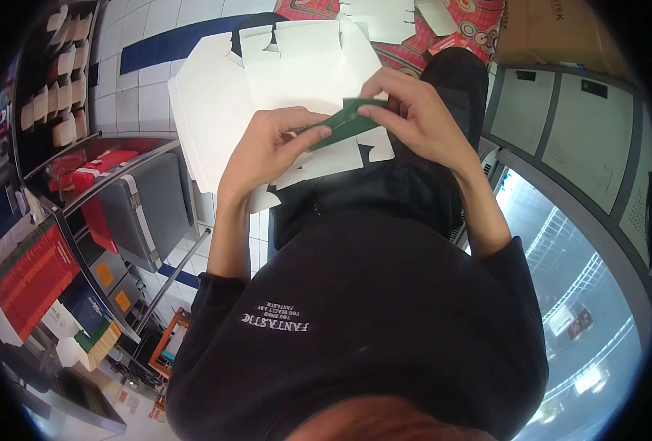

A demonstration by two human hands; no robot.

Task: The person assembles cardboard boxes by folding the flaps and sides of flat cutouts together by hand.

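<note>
Between my two hands is a dark green strip of card or paper, folded or creased along its length. My left hand pinches its left end between thumb and fingers. Its right end is gripped by my right hand, thumb on the near face and fingers behind. Below the strip, a large white die-cut cardboard sheet with notches and flaps lies across my lap. The strip hides part of the sheet's near edge.
On the left stands a metal rack holding a grey case and red items. Grey lockers and a cardboard box are at right. Another white cut sheet lies on a red patterned cloth ahead.
</note>
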